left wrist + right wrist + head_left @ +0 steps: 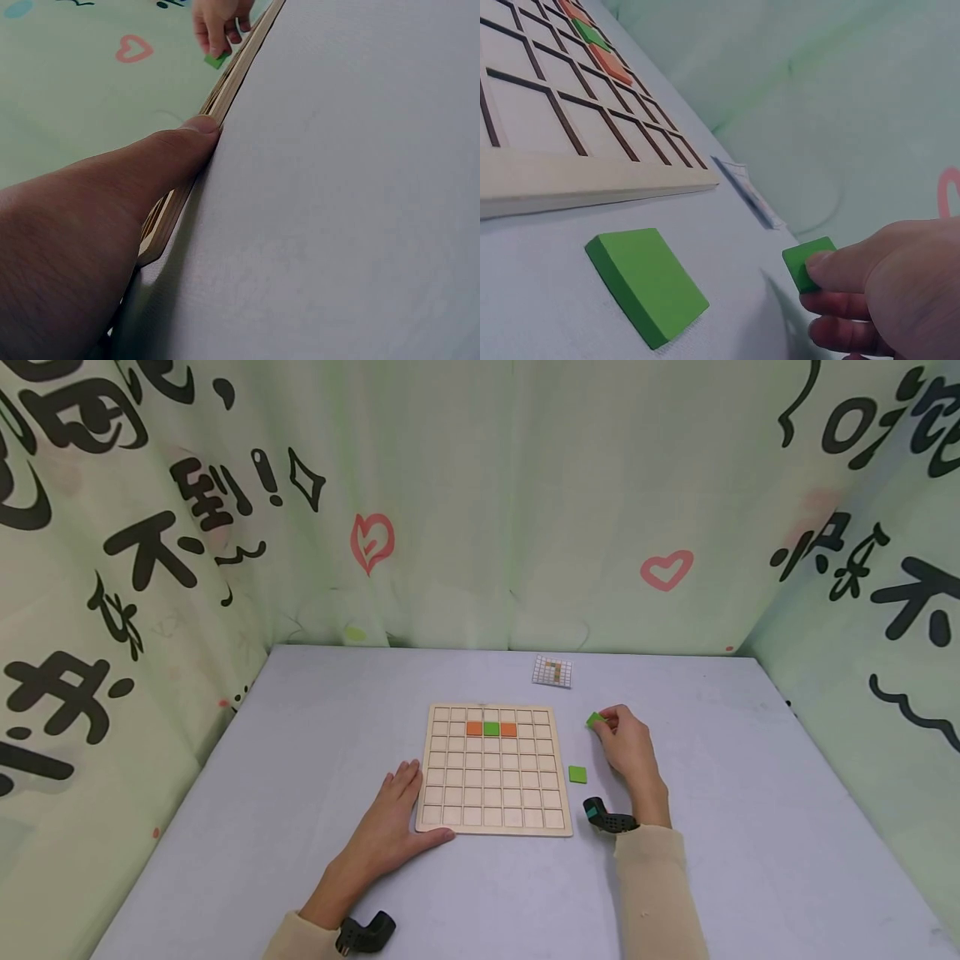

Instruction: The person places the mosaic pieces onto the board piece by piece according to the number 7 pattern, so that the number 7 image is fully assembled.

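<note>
A wooden grid board [491,782] lies on the table. In its second row from the far edge sit an orange tile [475,728], a green tile [491,728] and another orange tile [508,729], side by side. My left hand [386,827] rests against the board's near left corner, its thumb along the near edge and the fingers at the left side. Right of the board, my right hand [628,747] pinches a green square tile [804,264] between thumb and fingers, above the table. A second green tile [649,285] lies flat on the table by the board's right edge.
A small card with a printed grid [552,672] stands behind the board on the white table [360,710]. Pale green curtains [465,510] with black writing and red hearts close in the back and both sides.
</note>
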Demonstrator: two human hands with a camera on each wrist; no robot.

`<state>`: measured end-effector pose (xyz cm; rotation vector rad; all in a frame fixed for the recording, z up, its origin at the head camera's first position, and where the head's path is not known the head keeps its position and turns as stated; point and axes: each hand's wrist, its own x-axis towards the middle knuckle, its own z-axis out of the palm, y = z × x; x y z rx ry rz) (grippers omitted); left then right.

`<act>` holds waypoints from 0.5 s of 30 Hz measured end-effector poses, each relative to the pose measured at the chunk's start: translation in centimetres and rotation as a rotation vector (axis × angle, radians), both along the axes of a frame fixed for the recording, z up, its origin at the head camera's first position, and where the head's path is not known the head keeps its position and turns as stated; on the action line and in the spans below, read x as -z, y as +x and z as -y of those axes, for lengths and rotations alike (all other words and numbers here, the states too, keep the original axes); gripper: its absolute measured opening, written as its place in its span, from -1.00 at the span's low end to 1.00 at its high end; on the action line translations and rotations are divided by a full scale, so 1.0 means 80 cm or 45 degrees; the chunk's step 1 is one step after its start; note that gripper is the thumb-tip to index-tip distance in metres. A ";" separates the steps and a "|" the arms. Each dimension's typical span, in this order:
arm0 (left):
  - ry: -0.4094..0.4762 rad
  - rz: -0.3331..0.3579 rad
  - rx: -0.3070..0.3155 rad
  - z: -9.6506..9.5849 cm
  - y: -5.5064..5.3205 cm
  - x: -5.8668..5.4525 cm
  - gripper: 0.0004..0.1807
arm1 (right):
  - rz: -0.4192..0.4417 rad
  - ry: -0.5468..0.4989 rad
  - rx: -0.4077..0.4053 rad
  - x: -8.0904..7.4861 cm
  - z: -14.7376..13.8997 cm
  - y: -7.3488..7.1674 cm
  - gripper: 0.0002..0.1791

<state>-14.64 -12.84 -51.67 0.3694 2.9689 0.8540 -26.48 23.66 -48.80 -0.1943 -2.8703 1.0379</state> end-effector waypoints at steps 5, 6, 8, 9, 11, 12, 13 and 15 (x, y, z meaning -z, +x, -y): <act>0.005 -0.003 0.002 0.000 0.000 0.000 0.18 | 0.012 -0.012 -0.008 -0.001 0.004 0.000 -0.67; 0.008 -0.001 0.002 0.000 0.000 0.000 0.18 | 0.013 -0.014 -0.010 -0.001 0.005 0.000 -0.67; 0.011 0.001 0.000 0.000 0.000 0.000 0.18 | 0.013 -0.019 -0.013 -0.002 0.007 0.000 -0.66; 0.013 0.003 0.000 0.000 0.000 0.000 0.18 | 0.011 -0.019 -0.013 -0.002 0.008 0.000 -0.66; 0.016 0.006 -0.001 0.000 0.000 0.000 0.18 | 0.010 -0.020 -0.015 -0.002 0.009 -0.001 -0.67; 0.017 0.008 -0.002 0.001 0.000 0.001 0.18 | 0.010 -0.023 -0.015 -0.003 0.010 -0.001 -0.67; 0.017 0.009 -0.002 0.001 0.000 0.001 0.18 | 0.012 -0.026 -0.016 -0.003 0.011 -0.002 -0.67; 0.017 0.011 -0.002 0.001 0.000 0.001 0.18 | 0.015 -0.032 -0.014 -0.004 0.011 -0.002 -0.67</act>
